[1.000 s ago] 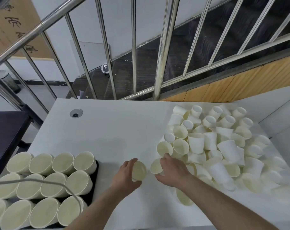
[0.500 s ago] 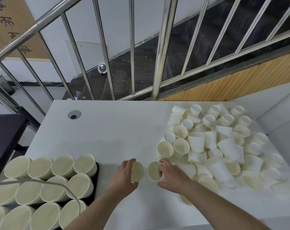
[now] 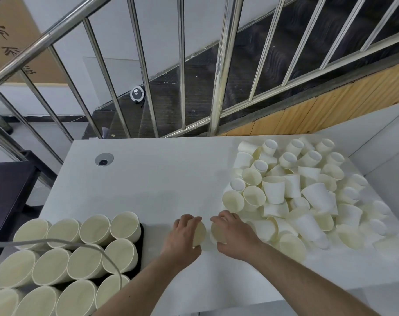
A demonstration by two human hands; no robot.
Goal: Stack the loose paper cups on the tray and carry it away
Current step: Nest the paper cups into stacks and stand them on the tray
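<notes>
**Nesting two cups, mouths almost meeting now**

Going big to small. Table (image 3: 148, 179) is the same scene as a second ago: the loose pile (image 3: 303, 197) sprawls over the right half, barely dented, and the tray (image 3: 142, 233) at the near left edge is packed with stacks (image 3: 86, 254), all leaning with mouths toward the camera.

What's changed is in the middle. The hands have drawn in toward each other, just left of the pile. Left hand (image 3: 182, 238) is wrapped round a cup (image 3: 199, 233) with its mouth facing right; right hand (image 3: 236, 236) is curled round another cup (image 3: 218, 232) with its mouth facing left. A second ago there was a clear gap between them, now the rims are just beside each other, not yet touching as far as I can see.

My read: one cup is about to slide into the other, or get flipped first since they're mouth to mouth. Loads left in the pile, so carrying the tray is a long way off.
</notes>
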